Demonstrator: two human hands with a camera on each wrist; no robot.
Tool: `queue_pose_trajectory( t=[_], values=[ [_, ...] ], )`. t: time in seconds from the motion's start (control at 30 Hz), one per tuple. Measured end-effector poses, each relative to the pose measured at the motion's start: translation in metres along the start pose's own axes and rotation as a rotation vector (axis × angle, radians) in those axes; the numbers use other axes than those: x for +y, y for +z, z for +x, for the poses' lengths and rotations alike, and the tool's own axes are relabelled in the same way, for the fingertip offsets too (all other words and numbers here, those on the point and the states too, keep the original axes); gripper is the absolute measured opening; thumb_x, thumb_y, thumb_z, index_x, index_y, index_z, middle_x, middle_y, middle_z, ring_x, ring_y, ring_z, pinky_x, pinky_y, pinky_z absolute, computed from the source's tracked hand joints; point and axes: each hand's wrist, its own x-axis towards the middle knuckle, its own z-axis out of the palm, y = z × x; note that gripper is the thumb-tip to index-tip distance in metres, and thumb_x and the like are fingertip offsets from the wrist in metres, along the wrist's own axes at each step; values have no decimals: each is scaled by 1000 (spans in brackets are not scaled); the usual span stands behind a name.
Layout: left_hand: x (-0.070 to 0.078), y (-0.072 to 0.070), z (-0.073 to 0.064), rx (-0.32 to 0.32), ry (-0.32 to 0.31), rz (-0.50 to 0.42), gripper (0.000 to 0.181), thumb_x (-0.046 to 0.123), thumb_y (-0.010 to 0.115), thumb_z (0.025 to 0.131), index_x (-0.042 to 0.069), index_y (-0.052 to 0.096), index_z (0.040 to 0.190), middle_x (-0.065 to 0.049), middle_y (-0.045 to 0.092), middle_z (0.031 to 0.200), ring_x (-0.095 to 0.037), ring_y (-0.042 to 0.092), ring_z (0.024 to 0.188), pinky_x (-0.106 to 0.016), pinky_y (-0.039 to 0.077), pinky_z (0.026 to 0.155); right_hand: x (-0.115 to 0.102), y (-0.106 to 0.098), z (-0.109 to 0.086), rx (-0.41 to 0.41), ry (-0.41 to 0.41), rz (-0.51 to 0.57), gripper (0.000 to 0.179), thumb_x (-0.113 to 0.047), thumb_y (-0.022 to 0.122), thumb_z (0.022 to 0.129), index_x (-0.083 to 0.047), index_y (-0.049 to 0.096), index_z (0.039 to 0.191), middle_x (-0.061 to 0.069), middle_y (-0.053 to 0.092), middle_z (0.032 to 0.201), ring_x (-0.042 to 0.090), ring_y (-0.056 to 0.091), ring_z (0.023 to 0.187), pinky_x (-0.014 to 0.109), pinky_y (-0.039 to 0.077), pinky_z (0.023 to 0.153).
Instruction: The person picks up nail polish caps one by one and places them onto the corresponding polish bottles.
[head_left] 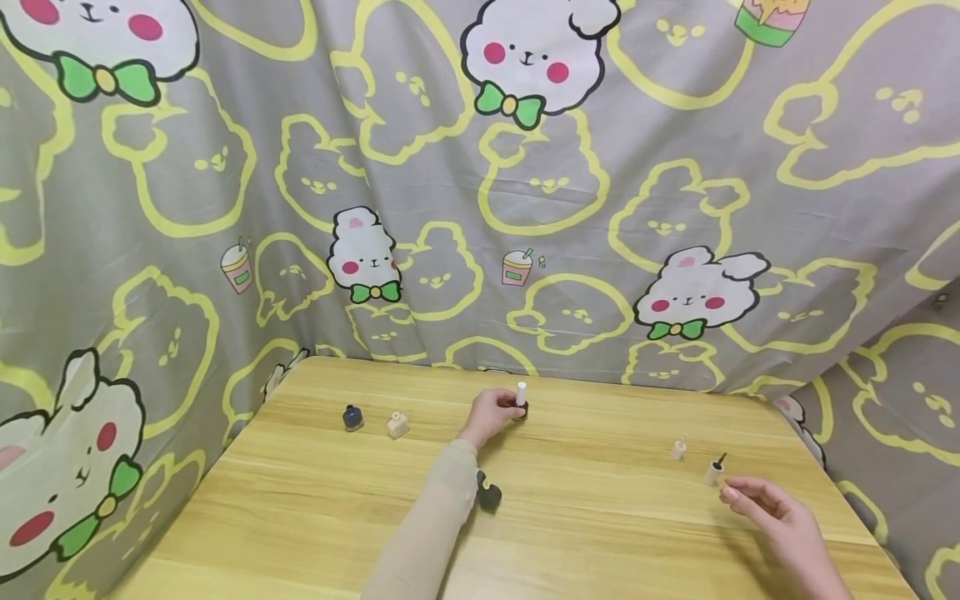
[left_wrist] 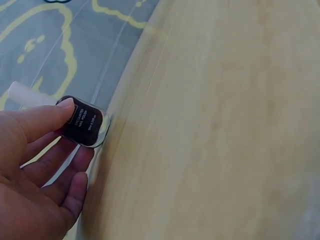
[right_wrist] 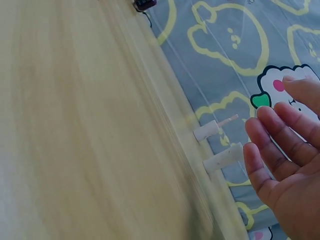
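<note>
My left hand (head_left: 493,414) pinches a dark red nail polish bottle (left_wrist: 82,122) between thumb and fingers at the table's far side. Its white cap (head_left: 521,392) is on and points up in the head view. Over the table's right side, my right hand (head_left: 783,521) holds nothing; its fingers are loosely bent in the right wrist view. Just beyond it stand two white caps with brushes upward: one cap (head_left: 714,473) with a dark brush, and a smaller cap (head_left: 678,450) with a pale brush. Left of my left hand are two capless bottles, a dark blue bottle (head_left: 352,418) and a beige bottle (head_left: 397,426).
A wooden table (head_left: 600,517) lies beneath everything. A grey curtain (head_left: 442,183) with cartoon prints hangs behind it and along the sides. Beside my left forearm shows a small dark object (head_left: 489,493), its kind unclear.
</note>
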Motion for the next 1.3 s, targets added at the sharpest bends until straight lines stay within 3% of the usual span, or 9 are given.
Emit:
queue_pose_trajectory(
  t=[0.3, 0.57, 0.8, 1.07, 1.3],
  values=[
    [-3, -1, 0, -9, 13, -5, 26, 7, 76, 82, 0, 71, 107, -15, 73, 104, -25, 69, 94, -29, 55, 81, 1, 3, 4, 25, 10, 152, 31, -17, 59, 97, 6, 58, 119, -21, 71, 97, -4, 66, 88, 14, 53, 75],
    [3, -9, -11, -3, 71, -63, 35, 7, 76, 82, 0, 67, 115, -14, 73, 104, -21, 70, 90, -29, 57, 78, 6, 9, 6, 84, 16, 385, 16, -10, 62, 95, -7, 65, 110, -17, 73, 93, -3, 66, 85, 14, 53, 74],
    [7, -13, -19, 22, -23, -91, 38, 6, 74, 84, 0, 64, 120, -17, 69, 115, -30, 66, 103, -37, 55, 88, 12, 15, 8, 186, 21, 509, 17, -4, 64, 92, -15, 69, 104, -17, 71, 93, -2, 66, 83, 14, 54, 73],
    [11, -21, -37, 41, -17, -91, 37, 8, 74, 84, 0, 65, 118, -20, 68, 116, -31, 66, 102, -41, 54, 90, 15, 19, 13, 315, 78, 493, 18, -9, 69, 89, -16, 67, 106, -21, 69, 91, -7, 62, 83, 8, 50, 71],
    [12, -29, -51, 30, -15, -66, 38, 14, 73, 85, 2, 64, 120, -18, 67, 119, -28, 64, 103, -42, 53, 92, 16, 21, 19, 370, 129, 492, 25, -8, 72, 87, -17, 63, 109, -24, 66, 92, -10, 59, 85, 6, 48, 70]
  ],
)
